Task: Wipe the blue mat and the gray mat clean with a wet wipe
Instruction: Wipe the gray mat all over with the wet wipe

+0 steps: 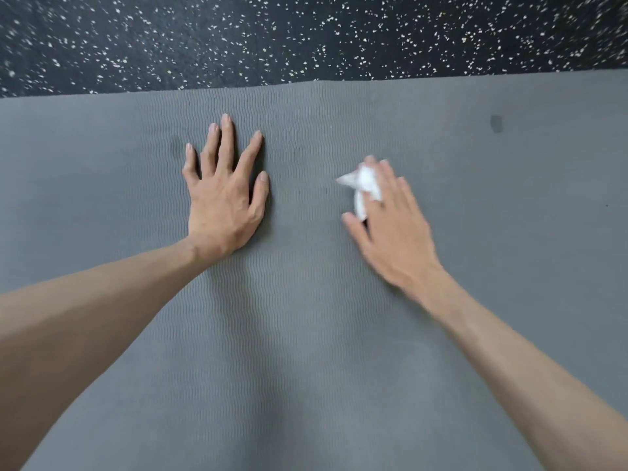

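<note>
Gray mat (306,334) fills most of the frame, lying on the dark speckled floor (306,35), which shows only as a band along the top. My left hand (222,198) lies flat on the mat at centre left, fingers straight and spread, palm down, holding nothing; I judge it is bracing the mat. My right hand (390,226) is at centre right, fingers laid over the white wet wipe (365,186), pressing it to the mat; the wipe is bunched, with a corner poking out toward the upper left of the hand. The right hand is motion-blurred, so I cannot tell whether the fingers curl round the wipe or only press on it. Step in hand, as I judge it: wiping the gray mat. Risks: the bunched wipe covers little area per stroke, so patches could be missed; if the left hand lifts, the mat could creep or ripple on the floor under the stroke; the wipe could slip out from under the fingers. A dark spot (496,124) sits at upper right, well apart from the wipe, and could be overlooked; I cannot say whether it is dirt or moisture. Hidden: the blue mat is not in view; the gray mat's left, right and near edges are cut off, and most of the wipe lies under the fingers.
</note>
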